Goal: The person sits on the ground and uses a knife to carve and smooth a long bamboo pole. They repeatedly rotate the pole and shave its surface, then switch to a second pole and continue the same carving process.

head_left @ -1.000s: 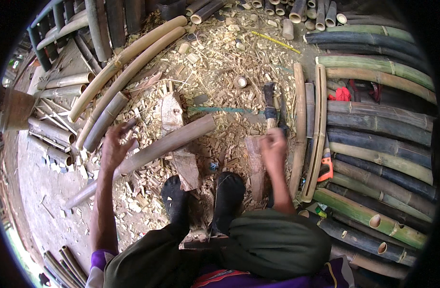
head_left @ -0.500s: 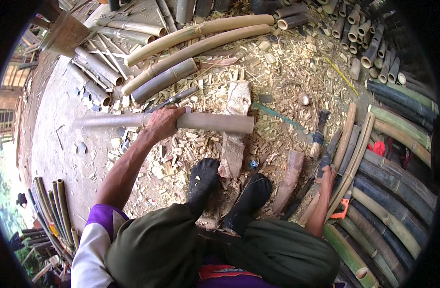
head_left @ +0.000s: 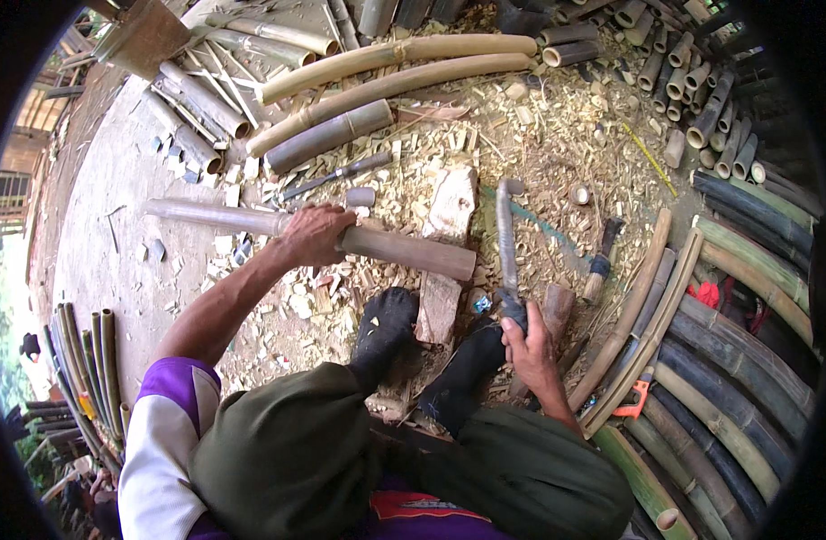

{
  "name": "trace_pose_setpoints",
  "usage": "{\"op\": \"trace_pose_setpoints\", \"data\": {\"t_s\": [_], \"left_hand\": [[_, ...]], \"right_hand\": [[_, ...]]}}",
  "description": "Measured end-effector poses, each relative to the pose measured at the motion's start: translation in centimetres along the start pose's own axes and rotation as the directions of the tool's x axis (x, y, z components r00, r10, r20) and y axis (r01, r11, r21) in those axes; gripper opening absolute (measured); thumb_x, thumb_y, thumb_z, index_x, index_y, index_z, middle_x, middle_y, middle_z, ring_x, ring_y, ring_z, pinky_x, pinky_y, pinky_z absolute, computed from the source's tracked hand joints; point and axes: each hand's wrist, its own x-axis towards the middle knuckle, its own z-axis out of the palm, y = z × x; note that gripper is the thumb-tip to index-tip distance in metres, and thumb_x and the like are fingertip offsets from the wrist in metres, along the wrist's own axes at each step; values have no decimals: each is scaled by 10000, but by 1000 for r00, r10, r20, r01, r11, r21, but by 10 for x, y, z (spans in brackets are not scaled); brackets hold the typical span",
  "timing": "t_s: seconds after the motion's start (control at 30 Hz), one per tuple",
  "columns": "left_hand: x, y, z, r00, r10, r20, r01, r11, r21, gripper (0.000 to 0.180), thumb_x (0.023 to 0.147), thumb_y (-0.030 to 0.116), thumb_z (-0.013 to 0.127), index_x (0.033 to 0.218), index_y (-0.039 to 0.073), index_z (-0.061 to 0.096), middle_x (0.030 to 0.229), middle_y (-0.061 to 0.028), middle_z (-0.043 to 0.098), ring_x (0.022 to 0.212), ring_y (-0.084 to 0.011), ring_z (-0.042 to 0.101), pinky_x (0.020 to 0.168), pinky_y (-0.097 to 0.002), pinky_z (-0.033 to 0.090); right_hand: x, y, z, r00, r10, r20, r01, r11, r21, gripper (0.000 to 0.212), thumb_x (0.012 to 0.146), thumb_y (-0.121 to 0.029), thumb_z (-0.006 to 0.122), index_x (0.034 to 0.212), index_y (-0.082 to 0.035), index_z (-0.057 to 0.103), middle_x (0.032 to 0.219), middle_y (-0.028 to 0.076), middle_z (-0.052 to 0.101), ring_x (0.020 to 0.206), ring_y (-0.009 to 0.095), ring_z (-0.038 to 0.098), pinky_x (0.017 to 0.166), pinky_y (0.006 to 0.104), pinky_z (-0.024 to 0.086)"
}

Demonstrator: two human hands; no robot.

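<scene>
My left hand (head_left: 318,236) is wrapped over a long bamboo pole (head_left: 413,252), which lies nearly level in front of me. The pole's right end crosses a rough wooden block (head_left: 453,202) between my feet. In my right hand (head_left: 530,346) is a machete (head_left: 506,236), gripped by its dark wrapped handle, with the blade pointing away from me just right of the pole's end. A gap separates blade and pole. Beside the block are my feet in dark socks (head_left: 390,324).
Pale wood chips (head_left: 557,135) cover the ground. Bamboo lengths (head_left: 395,85) lie ahead, cut tubes (head_left: 692,85) are piled far right, and long poles (head_left: 737,360) line the right side. Another wrapped-handle tool (head_left: 600,261) lies right of the machete; an orange-handled saw (head_left: 634,399) rests among poles.
My right hand has come inward from the right, bringing the machete up beside the block. The pole has tilted, its right end lower. A short cut piece now shows just beyond my left hand.
</scene>
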Motion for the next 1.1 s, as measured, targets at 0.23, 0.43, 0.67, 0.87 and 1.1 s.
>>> {"op": "trace_pose_setpoints", "data": {"t_s": [0.23,0.43,0.67,0.87,1.1], "left_hand": [[23,28,2,994,31,-100,-32,999,-7,592,667,347,891,1127,72,638,1028,-132,670,999,-335,687,870,-479,541],[29,32,8,978,-129,164,145,985,-90,327,731,248,805,1047,174,760,938,-104,783,907,-313,759,822,-470,582],[31,41,5,988,-120,96,124,992,-39,295,751,274,800,1007,131,763,891,-124,770,857,-290,762,758,-446,596],[23,45,18,982,-183,50,186,980,-75,301,823,246,765,1080,95,726,876,-130,759,797,-292,749,757,-436,598],[21,51,13,971,-231,55,235,968,-88,203,868,183,704,1027,58,710,930,-150,751,873,-314,749,821,-455,594]], "right_hand": [[20,-47,13,952,-297,71,290,806,-515,325,1046,-206,573,1242,32,471,974,324,658,862,526,663,696,576,521],[23,-78,17,872,-489,5,435,771,-465,339,1026,-184,624,1243,31,478,1007,302,664,823,494,680,682,541,547],[58,-37,22,955,-287,78,252,640,-726,383,1024,-270,637,1262,-7,494,939,260,666,794,466,696,637,507,569],[28,-103,24,762,-644,-65,542,690,-480,362,1031,-250,625,1234,22,501,980,300,659,814,482,695,637,527,539],[59,-73,16,965,-232,125,259,738,-624,306,1023,-226,634,1168,-3,483,961,332,667,784,514,680,632,570,527]]}}
